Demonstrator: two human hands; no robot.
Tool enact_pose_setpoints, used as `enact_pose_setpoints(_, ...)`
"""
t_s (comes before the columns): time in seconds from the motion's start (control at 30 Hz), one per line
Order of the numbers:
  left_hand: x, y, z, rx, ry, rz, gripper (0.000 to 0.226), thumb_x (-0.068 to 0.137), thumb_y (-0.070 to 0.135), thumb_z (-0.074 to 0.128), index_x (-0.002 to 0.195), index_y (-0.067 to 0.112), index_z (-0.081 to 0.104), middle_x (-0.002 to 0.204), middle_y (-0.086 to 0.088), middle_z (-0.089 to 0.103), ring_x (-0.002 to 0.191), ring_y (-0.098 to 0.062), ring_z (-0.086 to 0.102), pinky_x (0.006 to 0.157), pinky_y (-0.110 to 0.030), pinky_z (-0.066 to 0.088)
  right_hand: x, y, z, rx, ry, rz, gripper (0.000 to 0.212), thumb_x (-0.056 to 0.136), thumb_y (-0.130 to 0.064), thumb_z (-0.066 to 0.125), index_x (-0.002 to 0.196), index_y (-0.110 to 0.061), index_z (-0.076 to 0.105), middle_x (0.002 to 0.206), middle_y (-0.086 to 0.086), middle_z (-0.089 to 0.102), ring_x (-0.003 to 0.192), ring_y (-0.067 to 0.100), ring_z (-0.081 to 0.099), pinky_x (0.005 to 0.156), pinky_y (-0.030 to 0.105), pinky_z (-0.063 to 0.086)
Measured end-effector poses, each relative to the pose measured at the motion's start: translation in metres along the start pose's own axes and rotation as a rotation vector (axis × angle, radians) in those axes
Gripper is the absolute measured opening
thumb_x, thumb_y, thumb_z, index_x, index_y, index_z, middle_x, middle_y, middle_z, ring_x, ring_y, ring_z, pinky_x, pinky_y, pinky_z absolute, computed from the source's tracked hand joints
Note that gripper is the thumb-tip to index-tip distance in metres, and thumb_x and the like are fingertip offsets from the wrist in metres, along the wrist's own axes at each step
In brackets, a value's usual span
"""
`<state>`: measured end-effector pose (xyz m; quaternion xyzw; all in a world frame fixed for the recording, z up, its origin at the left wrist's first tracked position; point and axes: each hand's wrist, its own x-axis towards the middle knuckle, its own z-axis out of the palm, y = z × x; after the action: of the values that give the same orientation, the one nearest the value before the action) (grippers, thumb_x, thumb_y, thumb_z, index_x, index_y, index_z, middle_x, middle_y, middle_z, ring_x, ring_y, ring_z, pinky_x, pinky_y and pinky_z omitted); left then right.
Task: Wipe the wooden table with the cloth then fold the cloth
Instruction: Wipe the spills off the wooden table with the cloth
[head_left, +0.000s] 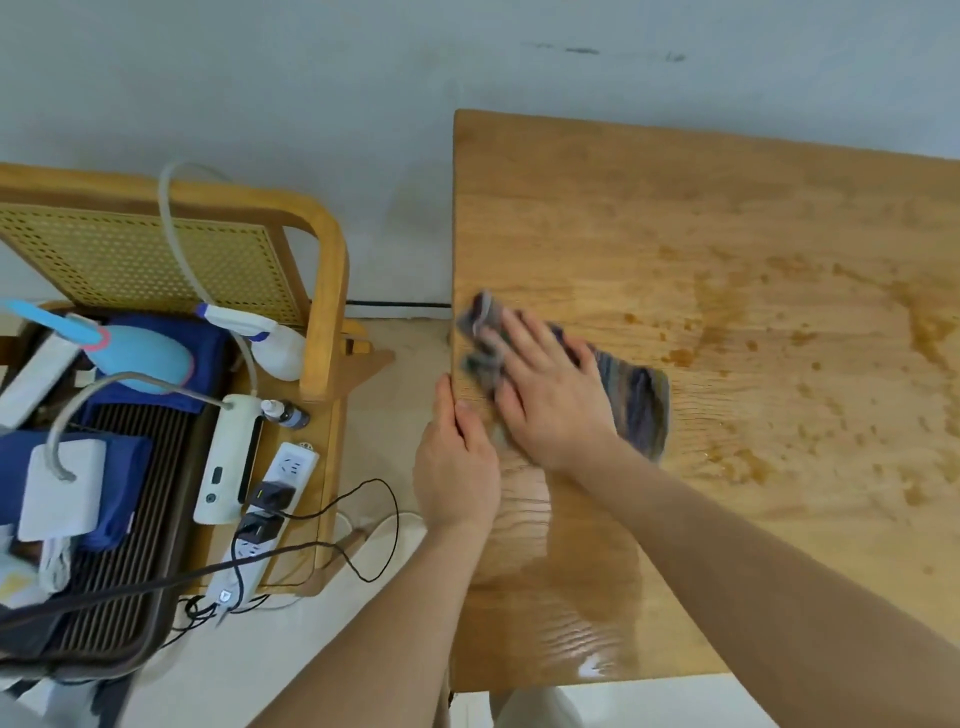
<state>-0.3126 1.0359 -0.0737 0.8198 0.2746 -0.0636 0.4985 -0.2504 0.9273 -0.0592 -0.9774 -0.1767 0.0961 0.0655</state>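
Right hand (553, 395) flat on crumpled striped cloth (641, 402).

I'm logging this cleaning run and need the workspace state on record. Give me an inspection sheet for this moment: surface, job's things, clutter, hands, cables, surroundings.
Surface: wooden table carries orange-brown stains and specks on its right part; the near left part looks wet and glossy.
Job's things: cloth, dark and striped, lies bunched near the table's left edge, not folded.
Clutter: nothing seen on the table besides the cloth.
Hands: right hand pressed flat on the cloth; left hand rests at the table's left edge, holding nothing.
Cables: black cable loops over the floor from the power strip.
Surroundings: wooden chair to the left, loaded with a spray bottle, blue fabric and devices; pale wall behind.
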Motion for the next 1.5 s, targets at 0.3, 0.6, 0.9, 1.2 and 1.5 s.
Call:
enact_pose_setpoints(0.3,0.009,0.003,0.000,0.018,-0.047,-0.060,0.047,0.099,0.038,0.021,0.145,0.041,0.029,0.143,0.004,0.050,0.124,-0.024,0.051,0.101,-0.044,0.043,-0.045,-0.019,0.009,0.038,-0.010,-0.038,0.054,0.101,-0.040,0.020,0.154,-0.032,0.017,0.163,-0.008,0.008,0.150,0.011,0.000,0.119,0.045,0.007)
enact_pose_setpoints(0.6,0.112,0.085,0.021,0.267,0.024,-0.007,0.054,0.100,0.040,0.026,0.149,0.019,0.019,0.126,-0.018,0.058,0.107,-0.037,0.057,0.071,-0.037,0.035,0.048,0.024,-0.006,0.101,0.066,0.247,0.055,0.101,-0.039,0.016,0.155,-0.031,0.010,0.164,-0.007,0.003,0.150,0.010,-0.003,0.120,0.045,0.003)
enact_pose_setpoints(0.9,0.120,0.090,0.025,0.203,0.099,-0.041,0.047,0.102,0.036,0.023,0.147,0.026,0.033,0.138,-0.009,0.054,0.119,-0.034,0.053,0.089,-0.038,0.041,0.056,0.037,-0.014,0.079,0.001,0.036,0.057,0.099,-0.039,0.019,0.155,-0.031,0.012,0.163,-0.006,0.004,0.150,0.011,-0.001,0.120,0.045,0.003)
enact_pose_setpoints(1.2,0.114,0.092,0.026,0.257,0.133,0.027,0.036,0.102,0.034,0.025,0.134,0.029,0.042,0.100,-0.005,0.070,0.068,-0.018,0.055,0.051,-0.029,0.029,0.115,0.033,-0.019,0.119,0.044,0.042,0.055,0.101,-0.038,0.017,0.155,-0.029,0.015,0.163,-0.005,0.008,0.150,0.013,0.001,0.120,0.045,0.004)
enact_pose_setpoints(1.5,0.117,0.095,0.029,0.316,0.157,0.037,0.041,0.103,0.030,0.023,0.141,0.024,0.035,0.099,-0.004,0.067,0.075,-0.023,0.060,0.058,-0.029,0.032,0.220,0.042,-0.033,0.101,0.065,0.036,0.054,0.099,-0.040,0.021,0.152,-0.035,0.022,0.163,-0.004,0.012,0.150,0.016,0.006,0.118,0.049,0.006)
